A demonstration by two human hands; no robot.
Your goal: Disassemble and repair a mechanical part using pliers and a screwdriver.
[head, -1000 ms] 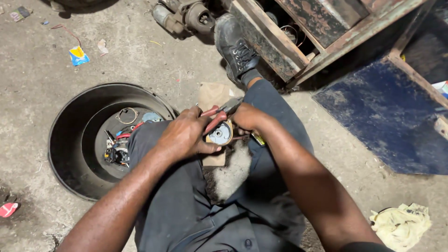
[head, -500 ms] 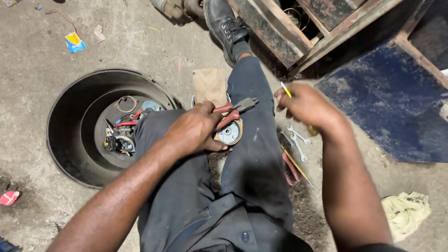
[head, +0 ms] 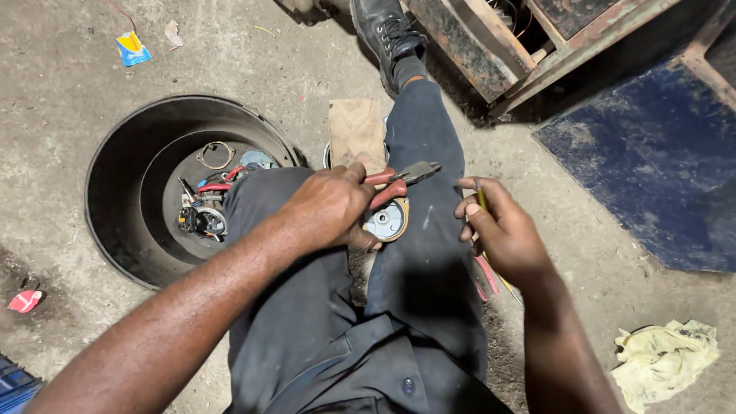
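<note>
My left hand grips red-handled pliers and steadies a small round metal part resting between my legs on a wooden block. The pliers' jaws point right, over my right thigh. My right hand hovers just right of that thigh, fingers pinched on a thin yellow-handled tool. More red-handled tools lie on the floor under that hand.
A big black round pan on my left holds small parts, rings and red-handled tools. My black boot points at a rusty metal frame. A blue panel lies right, a yellow rag at lower right.
My right hand left the round part, swung out to the right, and came back beside my thigh holding the thin yellow tool. My left hand kept the pliers on the part.
</note>
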